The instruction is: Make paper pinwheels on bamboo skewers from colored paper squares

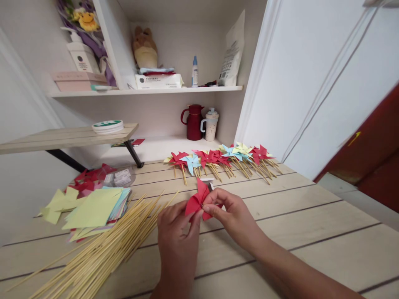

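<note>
Far left of the hands: 1 loose stack of coloured paper squares, yellow-green sheets on top, pale blue and pink edges below; exact count not readable. Behind it, red paper pieces and 1 clear packet.

Just left of the left hand: 1 heap of bamboo sticks, fanned across the wooden table; far too many to count.

Left hand: fingers curled, thumb and fingertips pinched on the lower left fold of 1 red paper pinwheel. Palm otherwise closed around nothing else seen.

Right hand: thumb and forefinger pinched on the pinwheel's centre and right edge, other fingers loosely bent. The pinwheel sits between both hands, lifted just above the table, no stick on it visible. A small white item lies just beyond it; cannot tell what.

Beyond the hands, toward the wall: 1 row of finished pinwheels on sticks, red, blue and yellow, roughly 10, overlapping so the count is unsure.

Further back: 1 dark red jug, 1 speckled mug.
</note>
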A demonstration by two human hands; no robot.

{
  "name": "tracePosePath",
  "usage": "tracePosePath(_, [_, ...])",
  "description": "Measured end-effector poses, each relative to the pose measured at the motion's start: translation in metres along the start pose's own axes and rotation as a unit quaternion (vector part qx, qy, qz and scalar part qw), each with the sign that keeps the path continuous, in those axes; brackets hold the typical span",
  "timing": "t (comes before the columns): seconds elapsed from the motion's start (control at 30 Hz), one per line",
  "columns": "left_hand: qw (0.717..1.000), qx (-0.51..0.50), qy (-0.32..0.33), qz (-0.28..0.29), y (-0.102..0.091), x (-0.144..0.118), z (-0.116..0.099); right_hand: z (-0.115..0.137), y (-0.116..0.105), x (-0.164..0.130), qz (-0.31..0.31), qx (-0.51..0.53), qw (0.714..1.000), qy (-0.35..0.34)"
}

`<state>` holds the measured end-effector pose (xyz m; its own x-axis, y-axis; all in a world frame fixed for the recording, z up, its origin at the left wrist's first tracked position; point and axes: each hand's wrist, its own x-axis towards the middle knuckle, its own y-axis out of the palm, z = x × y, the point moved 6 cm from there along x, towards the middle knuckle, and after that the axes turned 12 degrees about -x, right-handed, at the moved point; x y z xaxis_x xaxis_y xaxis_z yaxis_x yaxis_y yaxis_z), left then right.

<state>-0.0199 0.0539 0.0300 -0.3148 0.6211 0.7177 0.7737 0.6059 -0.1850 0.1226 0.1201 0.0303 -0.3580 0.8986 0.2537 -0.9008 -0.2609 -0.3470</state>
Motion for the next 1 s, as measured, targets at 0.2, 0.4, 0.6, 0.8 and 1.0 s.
tracePosePath(0.2, [0.989, -0.087, -0.123, 0.008, 0.002, 0.006, 0.010, 0.000, -0.002, 0.000, -0.006, 0.007, 1.000, -0.012])
tracePosePath(0.4, [0.969, -0.125, -0.210, -0.019, -0.001, 0.009, 0.015, 0.004, -0.002, 0.000, 0.001, -0.032, 0.999, -0.037])
tracePosePath(0.6, [0.973, -0.108, -0.200, -0.030, -0.004, 0.007, 0.018, 0.006, 0.000, 0.000, 0.017, -0.052, 0.997, -0.047])
tracePosePath(0.8, [0.991, -0.051, -0.121, -0.018, -0.006, 0.010, 0.014, 0.007, -0.002, 0.000, 0.007, -0.039, 0.997, -0.063])
tracePosePath(1.0, [0.983, -0.040, -0.177, -0.035, -0.013, 0.017, 0.027, 0.015, -0.017, -0.003, -0.077, -0.133, 0.980, -0.126])
